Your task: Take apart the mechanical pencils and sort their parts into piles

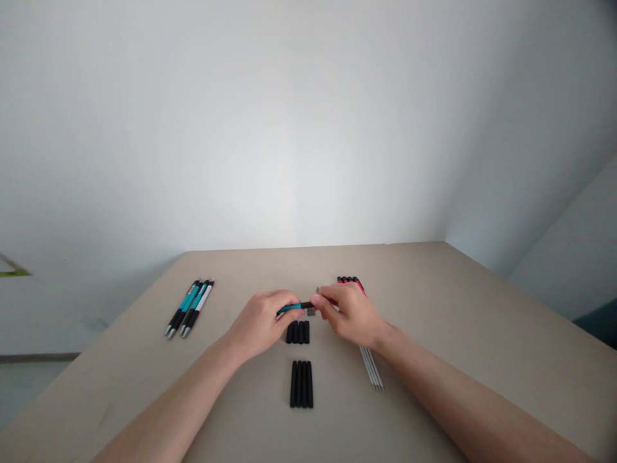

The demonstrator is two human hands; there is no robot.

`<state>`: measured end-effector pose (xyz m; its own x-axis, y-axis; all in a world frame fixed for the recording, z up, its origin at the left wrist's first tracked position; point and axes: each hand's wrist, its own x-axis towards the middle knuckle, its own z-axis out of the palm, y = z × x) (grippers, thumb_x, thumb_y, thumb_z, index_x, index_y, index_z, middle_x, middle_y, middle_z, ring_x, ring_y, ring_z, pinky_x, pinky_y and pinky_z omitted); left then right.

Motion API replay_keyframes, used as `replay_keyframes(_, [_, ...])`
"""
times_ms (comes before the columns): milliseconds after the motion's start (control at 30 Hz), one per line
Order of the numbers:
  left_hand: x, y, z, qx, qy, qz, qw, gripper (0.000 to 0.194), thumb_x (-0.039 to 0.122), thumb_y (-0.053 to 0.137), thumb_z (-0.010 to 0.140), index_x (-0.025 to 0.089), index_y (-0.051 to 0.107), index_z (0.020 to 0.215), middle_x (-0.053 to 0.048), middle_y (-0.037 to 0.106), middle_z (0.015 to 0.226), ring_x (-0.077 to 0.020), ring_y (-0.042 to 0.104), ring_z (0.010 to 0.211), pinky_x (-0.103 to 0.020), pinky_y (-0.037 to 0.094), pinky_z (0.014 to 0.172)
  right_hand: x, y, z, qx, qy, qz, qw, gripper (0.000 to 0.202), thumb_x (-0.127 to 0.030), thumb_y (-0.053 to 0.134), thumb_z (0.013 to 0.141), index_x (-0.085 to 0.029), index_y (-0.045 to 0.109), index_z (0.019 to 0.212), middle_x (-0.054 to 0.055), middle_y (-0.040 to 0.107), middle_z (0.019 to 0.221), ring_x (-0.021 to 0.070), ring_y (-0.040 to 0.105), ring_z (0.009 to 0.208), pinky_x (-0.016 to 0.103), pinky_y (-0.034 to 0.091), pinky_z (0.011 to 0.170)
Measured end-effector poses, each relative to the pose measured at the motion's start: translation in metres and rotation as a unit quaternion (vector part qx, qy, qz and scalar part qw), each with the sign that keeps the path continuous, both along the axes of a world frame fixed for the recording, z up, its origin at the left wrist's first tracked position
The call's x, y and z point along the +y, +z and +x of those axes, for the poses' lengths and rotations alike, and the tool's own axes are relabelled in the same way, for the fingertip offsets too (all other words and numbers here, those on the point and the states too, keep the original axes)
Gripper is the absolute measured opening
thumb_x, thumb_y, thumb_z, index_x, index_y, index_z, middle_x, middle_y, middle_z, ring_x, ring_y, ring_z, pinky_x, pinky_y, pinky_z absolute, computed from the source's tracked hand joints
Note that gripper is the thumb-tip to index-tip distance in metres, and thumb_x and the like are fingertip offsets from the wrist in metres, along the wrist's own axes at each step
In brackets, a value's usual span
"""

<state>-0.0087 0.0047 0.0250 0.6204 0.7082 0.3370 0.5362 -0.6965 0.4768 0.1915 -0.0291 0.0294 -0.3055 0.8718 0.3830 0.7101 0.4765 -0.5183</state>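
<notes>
Between my two hands, a blue and black pen barrel [306, 305] is held sideways above the table. My left hand [265, 319] is closed around its blue part. The fingers of my right hand [348, 313] pinch the black end; what else they hold is hidden. Just below lies a row of short black grips [297, 332], with longer black tubes [301, 384] nearer to me. Small metal parts [311, 312] show behind the fingers. Thin white refills [372, 370] lie partly under my right hand, and pink and black parts [351, 280] show beyond it.
Several pens [190, 308], blue or white with black grips, lie side by side at the left of the beige table [424, 289]. A pale wall [289, 128] rises behind the table's far edge.
</notes>
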Motion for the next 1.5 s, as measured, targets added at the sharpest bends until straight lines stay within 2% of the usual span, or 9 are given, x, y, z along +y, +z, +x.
replay_keyframes(167, [-0.0012,-0.0004,0.0003,0.012,-0.015,-0.021,1.0,0.027,0.035,0.046,0.091,0.018,0.062,0.078,0.001,0.06,0.068,-0.0106,0.05,0.062,-0.021,0.033,0.06,0.0013,-0.0012,-0.002,-0.01,-0.009,-0.03,0.999,0.042,-0.033,0.038,0.094,-0.016,0.057,0.061,0.001,0.056,0.051,0.009,0.047,0.047,0.022,0.029,0.05])
replay_keyframes(467, [-0.0024,0.0049,0.0001,0.037,-0.02,-0.07,0.997,0.037,0.039,0.042,0.092,0.015,0.052,0.064,0.006,0.04,0.055,-0.0081,0.038,0.054,-0.022,0.025,0.055,0.004,-0.0042,-0.0012,-0.015,0.019,0.009,1.0,0.037,-0.024,0.044,0.091,-0.017,0.052,0.056,0.001,0.058,0.054,0.0093,0.05,0.052,0.022,0.032,0.055])
replay_keyframes(667, [-0.0011,0.006,-0.0007,0.023,-0.014,-0.107,0.994,0.042,0.04,0.036,0.093,0.015,0.05,0.062,0.006,0.034,0.053,-0.008,0.031,0.052,-0.021,0.023,0.051,0.002,-0.0039,-0.004,0.033,0.016,0.013,0.999,0.011,-0.009,0.05,0.081,-0.018,0.055,0.084,0.0,0.063,0.07,0.0112,0.054,0.063,0.021,0.035,0.059])
replay_keyframes(767, [-0.0019,0.0072,0.0002,0.012,-0.019,-0.086,0.996,0.039,0.039,0.037,0.092,0.015,0.054,0.066,0.005,0.04,0.056,-0.0086,0.036,0.054,-0.021,0.027,0.053,-0.0014,-0.0014,-0.0045,0.039,0.008,0.013,0.999,0.013,-0.01,0.052,0.08,-0.019,0.055,0.089,0.0,0.064,0.073,0.0119,0.054,0.064,0.022,0.037,0.06])
replay_keyframes(900, [-0.0032,0.0074,0.0021,0.001,-0.033,-0.077,0.996,0.03,0.035,0.041,0.092,0.017,0.06,0.078,0.002,0.057,0.066,-0.0106,0.049,0.063,-0.02,0.035,0.06,-0.0039,0.001,-0.0011,0.014,0.001,0.016,1.0,0.02,-0.025,0.056,0.083,-0.018,0.059,0.1,0.004,0.065,0.08,0.0142,0.055,0.068,0.025,0.039,0.064])
replay_keyframes(933, [-0.0033,0.007,0.0024,-0.002,-0.037,-0.077,0.996,0.027,0.034,0.042,0.091,0.018,0.061,0.08,0.002,0.06,0.071,-0.0114,0.052,0.066,-0.021,0.037,0.063,-0.0037,0.001,-0.0002,0.004,0.004,0.001,1.0,0.017,-0.029,0.053,0.086,-0.017,0.062,0.094,0.004,0.065,0.077,0.0139,0.055,0.066,0.024,0.038,0.063])
replay_keyframes(1033, [-0.0027,0.0046,0.0026,-0.013,-0.048,-0.078,0.996,0.021,0.03,0.046,0.09,0.02,0.063,0.087,0.0,0.067,0.083,-0.0127,0.057,0.075,-0.021,0.04,0.07,-0.0018,-0.0006,0.0017,-0.027,0.001,-0.025,0.999,0.038,-0.032,0.041,0.093,-0.016,0.06,0.064,0.003,0.061,0.061,0.0125,0.053,0.059,0.024,0.036,0.059])
replay_keyframes(1267, [-0.0017,0.0025,0.0023,0.004,-0.033,-0.057,0.998,0.022,0.031,0.045,0.091,0.019,0.063,0.084,0.001,0.065,0.076,-0.0121,0.056,0.071,-0.021,0.041,0.068,0.0,-0.0033,0.0027,0.005,0.025,0.026,0.999,0.012,-0.023,0.054,0.085,-0.016,0.062,0.082,0.004,0.064,0.075,0.0136,0.054,0.07,0.023,0.037,0.065])
replay_keyframes(1500, [-0.0031,0.0064,0.0008,0.011,-0.046,-0.05,0.998,0.023,0.031,0.044,0.091,0.02,0.064,0.087,-0.001,0.068,0.082,-0.0137,0.059,0.076,-0.022,0.042,0.071,0.0005,-0.003,0.0031,-0.027,0.027,-0.015,0.999,0.038,-0.034,0.042,0.093,-0.015,0.059,0.065,0.001,0.057,0.058,0.0096,0.047,0.053,0.022,0.031,0.053])
